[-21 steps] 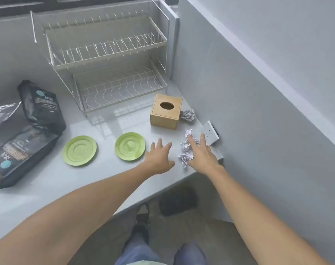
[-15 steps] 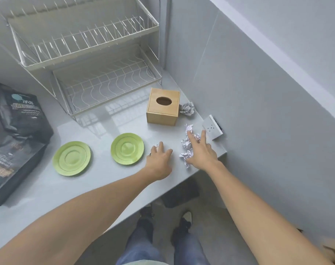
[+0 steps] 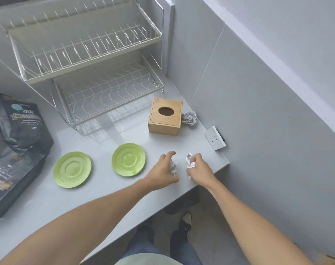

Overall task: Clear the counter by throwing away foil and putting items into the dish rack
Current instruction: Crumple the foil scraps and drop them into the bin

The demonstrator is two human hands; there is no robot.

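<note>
In the head view, both hands now close on crumpled foil near the counter [image 3: 98, 203] edge, where half a second ago they lay flat with fingers spread over the scraps. The left hand [image 3: 161, 172] curls its grip around one foil wad [image 3: 173, 166]; the right hand [image 3: 200, 170] bunches another foil wad [image 3: 189, 160] in its fingers (a scrap pokes out below). That suggests the foil step is under way, with nothing yet binned. A third foil ball [image 3: 190, 119] sits just beside the wooden tissue box [image 3: 165, 116], untouched. The two green plates [image 3: 72, 170] [image 3: 128, 159] lie flat on the counter, in front of the empty dish rack [image 3: 105, 77].
</note>
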